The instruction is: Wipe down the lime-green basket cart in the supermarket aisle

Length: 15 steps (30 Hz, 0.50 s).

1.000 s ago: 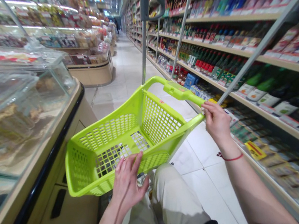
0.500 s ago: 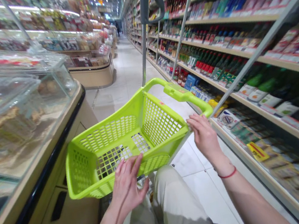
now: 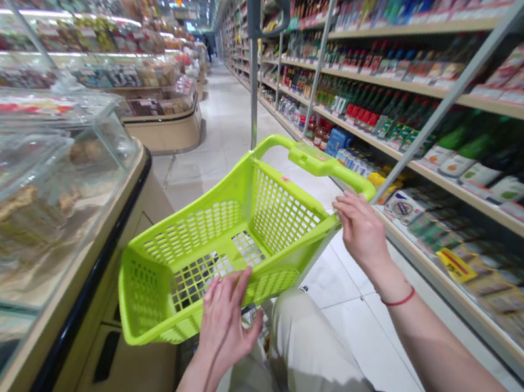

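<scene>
An empty lime-green plastic shopping basket [image 3: 210, 242] with lattice walls sits across the front of my legs. My left hand [image 3: 226, 317] rests over its near rim, fingers hooked on the edge and thumb apart below. At the basket's right end my right hand [image 3: 362, 228] grips the corner where the green handle [image 3: 318, 159] meets the rim; its fingertips are partly hidden. Above the basket rise two metal rods [image 3: 253, 94], one topped by a dark grey loop grip [image 3: 279, 4], which neither hand touches.
To the left runs a glass-topped display counter [image 3: 100, 149] with a dark bumper edge. Long shelves [image 3: 405, 94] of bottles and packets line the right side, with a yellow price tag [image 3: 456, 263] low down. A tiled aisle [image 3: 222, 106] stretches ahead between them, with a distant person [image 3: 207, 47].
The basket's handle end and my right hand have shifted slightly right in the view. My left hand stays on the near rim, and both grips look the same.
</scene>
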Available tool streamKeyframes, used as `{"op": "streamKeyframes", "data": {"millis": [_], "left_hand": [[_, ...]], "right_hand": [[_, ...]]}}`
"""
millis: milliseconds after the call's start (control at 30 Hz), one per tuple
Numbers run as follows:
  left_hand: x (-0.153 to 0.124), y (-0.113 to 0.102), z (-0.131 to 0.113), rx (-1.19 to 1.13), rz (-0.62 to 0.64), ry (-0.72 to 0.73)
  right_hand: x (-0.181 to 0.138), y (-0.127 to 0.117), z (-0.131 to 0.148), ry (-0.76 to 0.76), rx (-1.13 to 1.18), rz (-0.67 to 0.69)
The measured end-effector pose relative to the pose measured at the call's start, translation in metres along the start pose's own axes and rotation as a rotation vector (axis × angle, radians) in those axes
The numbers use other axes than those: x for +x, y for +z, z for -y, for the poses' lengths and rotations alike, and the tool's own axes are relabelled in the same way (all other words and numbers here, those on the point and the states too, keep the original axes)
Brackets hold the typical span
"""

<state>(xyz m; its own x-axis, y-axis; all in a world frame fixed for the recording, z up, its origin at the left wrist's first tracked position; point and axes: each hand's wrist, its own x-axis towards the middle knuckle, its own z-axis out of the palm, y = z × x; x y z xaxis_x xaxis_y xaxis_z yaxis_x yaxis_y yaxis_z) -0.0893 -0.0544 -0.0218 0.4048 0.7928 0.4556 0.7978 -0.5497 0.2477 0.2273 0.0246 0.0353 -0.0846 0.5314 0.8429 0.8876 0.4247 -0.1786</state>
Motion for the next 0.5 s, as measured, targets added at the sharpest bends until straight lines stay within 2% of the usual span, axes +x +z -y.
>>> {"op": "streamKeyframes", "data": {"millis": [67, 133, 200, 367, 500], "left_hand": [[0.000, 0.000, 0.000, 0.000, -0.008, 0.006], [0.000, -0.001, 0.000, 0.002, -0.014, 0.013], [0.001, -0.001, 0.000, 0.001, -0.016, 0.017], [0.000, -0.001, 0.000, -0.004, -0.010, 0.012], [0.000, -0.001, 0.000, -0.004, -0.020, 0.003]], "right_hand": [[-0.008, 0.004, 0.012, -0.040, 0.030, 0.049], [-0.009, 0.002, 0.012, -0.077, 0.049, 0.097], [-0.002, -0.005, -0.001, -0.090, 0.046, 0.116], [0.028, -0.026, -0.050, -0.010, -0.035, 0.052], [0.030, -0.026, -0.056, 0.002, -0.035, 0.042]]}}
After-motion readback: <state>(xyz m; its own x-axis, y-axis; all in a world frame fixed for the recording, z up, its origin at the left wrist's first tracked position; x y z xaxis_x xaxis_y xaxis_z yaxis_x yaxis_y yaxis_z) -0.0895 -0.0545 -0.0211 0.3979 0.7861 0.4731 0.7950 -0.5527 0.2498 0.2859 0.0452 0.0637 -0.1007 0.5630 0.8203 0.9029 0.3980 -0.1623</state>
